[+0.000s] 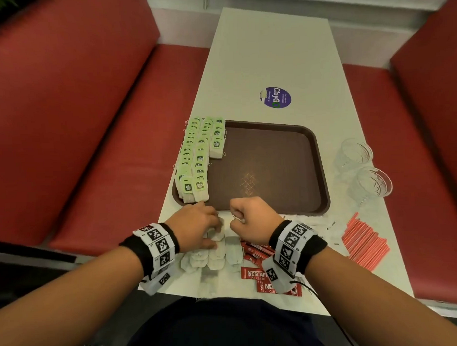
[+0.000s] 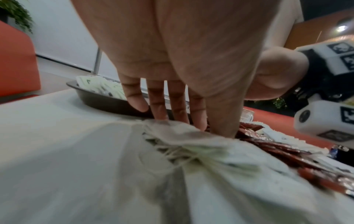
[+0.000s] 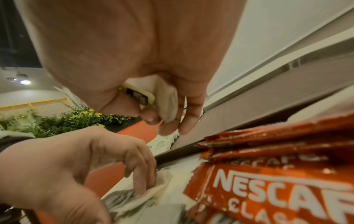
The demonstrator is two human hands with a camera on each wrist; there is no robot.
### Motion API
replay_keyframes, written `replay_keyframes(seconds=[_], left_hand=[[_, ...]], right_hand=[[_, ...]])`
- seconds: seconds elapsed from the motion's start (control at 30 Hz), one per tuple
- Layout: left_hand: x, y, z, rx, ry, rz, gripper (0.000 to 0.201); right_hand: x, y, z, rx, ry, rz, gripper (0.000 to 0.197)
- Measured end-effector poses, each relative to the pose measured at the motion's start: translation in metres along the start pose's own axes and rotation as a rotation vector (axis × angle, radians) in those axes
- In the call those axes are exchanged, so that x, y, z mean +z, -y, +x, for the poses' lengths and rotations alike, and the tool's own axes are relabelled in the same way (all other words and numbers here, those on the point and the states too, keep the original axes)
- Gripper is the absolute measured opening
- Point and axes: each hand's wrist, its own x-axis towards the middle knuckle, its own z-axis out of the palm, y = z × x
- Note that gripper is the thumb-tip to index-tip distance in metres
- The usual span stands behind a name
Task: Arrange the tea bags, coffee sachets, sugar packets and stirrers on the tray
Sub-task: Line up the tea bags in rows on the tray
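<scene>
Between red booth seats, a white worktop carries the brown tray, tea bags lining its left. Below it, the left hand presses, fingers extended, on the loose tea-bag pile; the right hand pinches one tea bag, whose string could snag neighbours.

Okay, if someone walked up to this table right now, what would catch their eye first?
Probably the rows of green-tagged tea bags lined up along the left side of the brown tray, whose other part is bare. Next, both hands at the near edge: the left hand on the loose tea bag pile, the right hand gripping one tea bag, red coffee sachets beside it.
</scene>
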Motion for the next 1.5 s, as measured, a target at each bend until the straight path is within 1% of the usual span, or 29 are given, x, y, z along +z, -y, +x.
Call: replay_keyframes(seconds=[0.13,0.2,0.27,0.33,0.4,0.5,0.57,0.67,0.73,0.83,0.9,0.93,0.97,1.0,1.07,1.13,1.2,1.27,1.37,1.5], left_hand=[[0.002,-0.001,0.003,0.031,-0.001,0.016,0.027],[0.0,0.0,0.004,0.031,-0.015,0.005,0.022],[-0.004,0.001,0.006,0.019,-0.036,-0.014,0.022],[-0.009,0.004,0.009,0.027,-0.106,-0.028,0.026],[-0.018,0.007,0.013,0.053,-0.204,-0.069,0.026],[-0.038,0.006,0.019,0.11,-0.287,-0.139,0.027],[-0.054,0.005,0.022,0.144,-0.342,-0.181,0.03],[-0.064,0.007,0.026,0.133,-0.424,-0.223,0.024],[-0.063,0.011,0.029,0.057,-0.462,-0.3,0.022],[-0.059,0.016,0.035,-0.024,-0.462,-0.441,0.026],[-0.059,0.018,0.043,-0.093,-0.469,-0.533,0.015],[-0.06,0.021,0.048,-0.15,-0.47,-0.564,0.009],[-0.062,0.026,0.055,-0.22,-0.47,-0.58,0.007],[-0.063,0.034,0.063,-0.303,-0.466,-0.577,0.009],[-0.068,0.05,0.08,-0.46,-0.465,-0.549,0.02],[-0.073,0.065,0.098,-0.572,-0.45,-0.552,0.03],[-0.078,0.075,0.114,-0.655,-0.414,-0.543,0.035],[-0.082,0.082,0.127,-0.695,-0.377,-0.483,0.041],[-0.084,0.086,0.143,-0.694,-0.323,-0.394,0.046],[-0.085,0.084,0.148,-0.718,-0.296,-0.302,0.05]], right_hand=[[0.0,-0.003,-0.003,0.061,0.053,-0.018,0.02],[0.0,-0.007,-0.003,0.074,0.09,-0.045,0.018],[-0.002,-0.009,-0.001,0.078,0.122,-0.07,0.019],[-0.004,-0.011,0.001,0.074,0.13,-0.088,0.021],[-0.005,-0.012,0.004,0.045,0.1,-0.083,0.021],[-0.007,-0.015,0.01,-0.002,0.007,-0.082,0.012],[-0.012,-0.016,0.014,-0.007,-0.049,-0.07,0.011],[-0.023,-0.015,0.019,0.004,-0.11,-0.008,0.013],[-0.029,-0.014,0.023,0.007,-0.147,0.039,0.015],[-0.034,-0.015,0.031,0.012,-0.166,0.07,0.018],[-0.036,-0.019,0.037,0.054,-0.158,0.102,0.004],[-0.038,-0.02,0.04,0.087,-0.158,0.111,0.01],[-0.038,-0.023,0.043,0.121,-0.151,0.111,0.018],[-0.039,-0.026,0.047,0.163,-0.137,0.105,0.024],[-0.042,-0.032,0.056,0.224,-0.111,0.084,0.03],[-0.045,-0.037,0.066,0.264,-0.078,0.052,0.032],[-0.048,-0.041,0.078,0.291,-0.061,0.041,0.033],[-0.052,-0.043,0.091,0.314,-0.07,0.094,0.035],[-0.056,-0.046,0.113,0.355,-0.094,0.241,0.044],[-0.057,-0.058,0.144,0.409,-0.072,0.317,0.052]])
